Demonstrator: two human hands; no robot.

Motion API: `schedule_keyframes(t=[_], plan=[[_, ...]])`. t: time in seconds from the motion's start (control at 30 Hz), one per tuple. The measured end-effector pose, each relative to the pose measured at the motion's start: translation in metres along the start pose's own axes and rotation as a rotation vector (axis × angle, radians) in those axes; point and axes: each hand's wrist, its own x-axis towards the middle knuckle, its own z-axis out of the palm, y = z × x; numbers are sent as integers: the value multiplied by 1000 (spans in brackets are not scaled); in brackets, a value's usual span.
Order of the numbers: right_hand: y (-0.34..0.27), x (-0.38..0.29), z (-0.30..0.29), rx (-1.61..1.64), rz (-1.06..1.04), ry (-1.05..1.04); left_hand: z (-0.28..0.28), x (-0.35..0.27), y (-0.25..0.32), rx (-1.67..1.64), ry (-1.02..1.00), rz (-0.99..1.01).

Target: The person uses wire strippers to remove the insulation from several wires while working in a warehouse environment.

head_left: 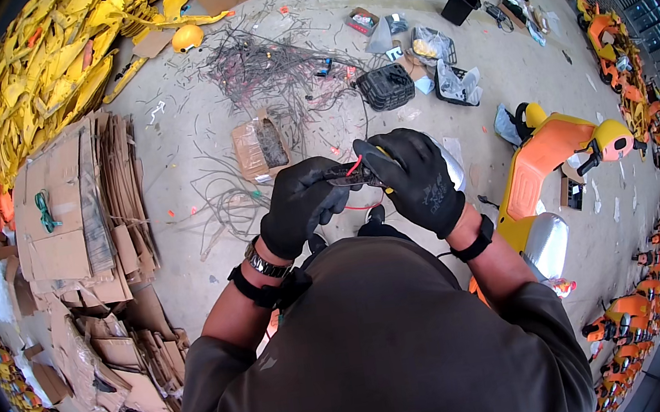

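Observation:
My left hand [307, 199], in a black work glove, has its fingers closed at the left end of a dark plier-like hand tool [357, 175] held in front of my body. My right hand [409, 171], gloved the same way, is wrapped around the other end, where yellow handle parts show. A short red wire [354, 166] crosses the tool between my hands, and a red loop hangs just below. The glove fingers hide much of the tool, so its jaws cannot be made out.
Tangled cut wires [262, 60] litter the concrete floor ahead, around an open cardboard box [261, 146]. Flattened cardboard [57, 202] is stacked at left, below piled yellow panels [52, 61]. A yellow-orange scooter [531, 181] stands at right; black plastic crates [386, 86] lie ahead.

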Motion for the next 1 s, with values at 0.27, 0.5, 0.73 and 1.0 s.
schedule_keyframes(t=[0.27,0.5,0.73,1.0], plan=[[-1,4,-2,-76,-9,-36,0,0,14,18,23,-6],[-2,6,2,-38,-29,-27,-6,2,8,-127,17,-187],[5,8,7,148,26,-168,-19,12,-12,373,-74,548],[12,9,31,624,324,-263,-15,27,-23,220,21,227]])
